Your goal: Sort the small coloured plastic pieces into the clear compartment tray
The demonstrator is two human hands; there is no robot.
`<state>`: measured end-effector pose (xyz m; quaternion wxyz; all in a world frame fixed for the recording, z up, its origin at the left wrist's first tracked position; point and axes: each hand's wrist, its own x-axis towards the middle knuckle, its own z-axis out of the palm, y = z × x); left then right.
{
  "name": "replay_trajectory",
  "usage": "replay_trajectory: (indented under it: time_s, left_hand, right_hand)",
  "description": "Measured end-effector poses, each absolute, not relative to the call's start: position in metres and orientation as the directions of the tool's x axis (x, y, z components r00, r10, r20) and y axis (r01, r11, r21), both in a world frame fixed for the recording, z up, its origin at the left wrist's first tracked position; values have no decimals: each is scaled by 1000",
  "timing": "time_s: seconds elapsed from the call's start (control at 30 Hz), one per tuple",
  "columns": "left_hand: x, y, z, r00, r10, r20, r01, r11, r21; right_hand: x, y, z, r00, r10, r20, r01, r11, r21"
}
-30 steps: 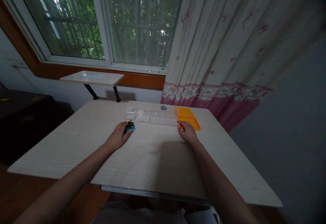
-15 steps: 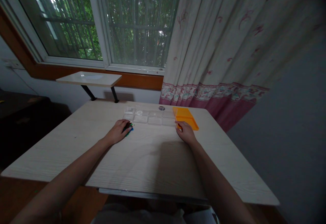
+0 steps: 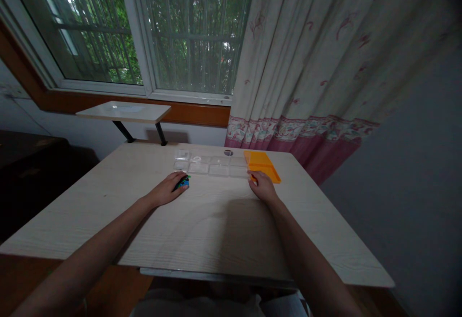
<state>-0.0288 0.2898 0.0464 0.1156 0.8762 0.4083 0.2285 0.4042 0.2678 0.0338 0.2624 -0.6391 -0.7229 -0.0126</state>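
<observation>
My left hand (image 3: 169, 189) rests on the tabletop with its fingers curled around a small cluster of blue, green and dark pieces (image 3: 184, 182); their exact kind is too small to make out. Just beyond it sits a clear plastic box with several compartments (image 3: 219, 169). An orange two-section tray (image 3: 265, 163) adjoins the box's right end. My right hand (image 3: 263, 187) is closed at the tray's near left corner, its fingertips by the box's right edge. Orange shows between thumb and fingers, and the palm side is hidden.
All of this lies on a pale wooden desk (image 3: 202, 230). A small raised shelf (image 3: 126, 111) on black legs stands at the back left. A round cable hole (image 3: 228, 153) is behind the box. A curtain (image 3: 299, 91) hangs behind the desk's right side.
My left hand has shifted slightly, and more of the blue and green pieces now shows between thumb and fingers. My right hand stays at the tray's corner.
</observation>
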Motion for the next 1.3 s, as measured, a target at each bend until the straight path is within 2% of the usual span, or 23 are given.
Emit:
replay_trajectory:
  time_s: [1.03,1.3]
  left_hand:
    - [9,282,54,699,640,319,522,-761,385]
    - [52,256,63,814,500,295,366,-837,407]
  right_hand:
    - [407,270,31,-51,928,369,925,183,-334]
    - [405,269,34,-53,928,369,926,184,-330]
